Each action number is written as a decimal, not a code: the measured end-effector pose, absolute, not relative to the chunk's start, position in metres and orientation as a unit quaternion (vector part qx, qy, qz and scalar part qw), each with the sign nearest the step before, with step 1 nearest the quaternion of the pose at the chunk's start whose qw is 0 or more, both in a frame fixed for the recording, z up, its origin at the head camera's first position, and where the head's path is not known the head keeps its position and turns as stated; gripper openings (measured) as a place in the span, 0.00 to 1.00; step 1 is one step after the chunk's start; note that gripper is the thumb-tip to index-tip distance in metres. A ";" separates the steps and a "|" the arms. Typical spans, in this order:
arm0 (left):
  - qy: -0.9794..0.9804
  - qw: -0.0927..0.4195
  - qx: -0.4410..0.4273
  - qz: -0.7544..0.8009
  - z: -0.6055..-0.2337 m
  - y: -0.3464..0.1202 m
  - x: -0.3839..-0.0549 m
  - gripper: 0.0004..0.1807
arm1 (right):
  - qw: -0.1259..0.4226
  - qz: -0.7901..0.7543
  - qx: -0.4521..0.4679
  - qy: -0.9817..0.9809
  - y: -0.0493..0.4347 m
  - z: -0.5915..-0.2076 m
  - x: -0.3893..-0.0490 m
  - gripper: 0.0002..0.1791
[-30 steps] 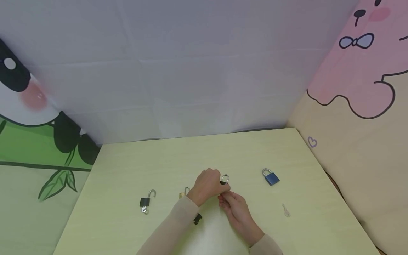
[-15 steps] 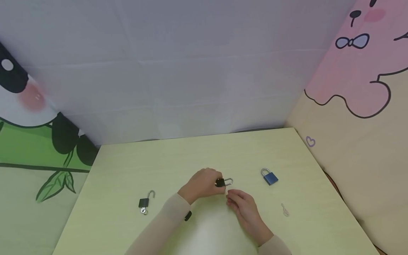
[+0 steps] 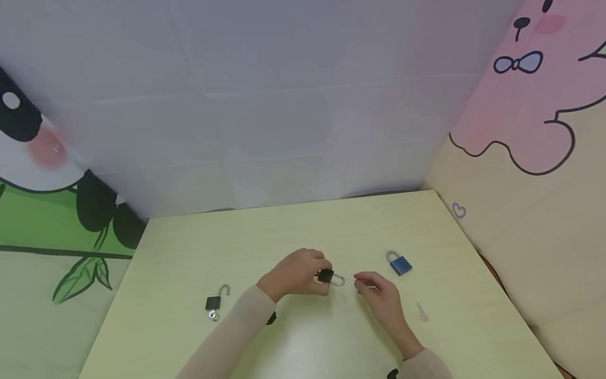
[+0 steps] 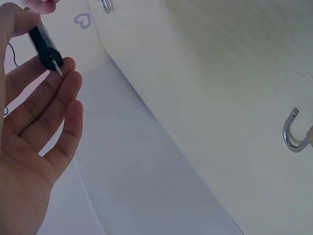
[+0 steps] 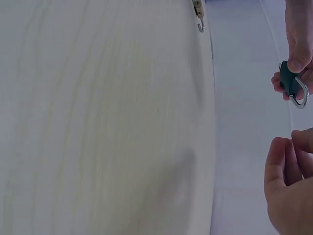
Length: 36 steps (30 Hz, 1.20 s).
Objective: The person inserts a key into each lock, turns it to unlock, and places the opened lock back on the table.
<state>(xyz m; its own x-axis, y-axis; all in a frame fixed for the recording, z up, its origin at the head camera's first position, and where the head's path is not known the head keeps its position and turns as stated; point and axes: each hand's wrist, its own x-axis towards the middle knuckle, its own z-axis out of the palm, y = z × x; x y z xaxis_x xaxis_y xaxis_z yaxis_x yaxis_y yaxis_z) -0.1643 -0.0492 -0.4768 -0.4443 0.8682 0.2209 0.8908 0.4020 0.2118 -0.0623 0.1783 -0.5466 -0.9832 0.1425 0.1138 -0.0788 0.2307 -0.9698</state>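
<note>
My left hand (image 3: 300, 273) holds a small black padlock (image 3: 325, 276) above the table, its shackle pointing right. From the padlock's end (image 4: 50, 58) a thin metal piece sticks out in the left wrist view. Apart from it, to the right, is my right hand (image 3: 379, 295), thumb and fingertips close together. Nothing shows between those fingertips in the right wrist view, where the right hand (image 5: 293, 191) lies below the padlock (image 5: 289, 80). In that view the padlock's shackle looks looped over its body.
A blue padlock (image 3: 401, 265) lies at the right, with a small pale key-like piece (image 3: 423, 312) nearer. At the left is a black padlock (image 3: 213, 302) with raised shackle and silvery keys. A gold padlock (image 5: 197, 7) appears in the right wrist view. All lie on the table (image 3: 189, 237).
My right hand has drawn away from the padlock to the right. The left hand has moved slightly left and turned the padlock, so its shackle swung from upward to rightward.
</note>
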 end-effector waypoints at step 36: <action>-0.849 0.101 -0.513 -0.079 -0.478 -0.046 -0.165 0.12 | 0.064 0.589 0.020 -0.805 0.153 -0.508 -0.053 0.06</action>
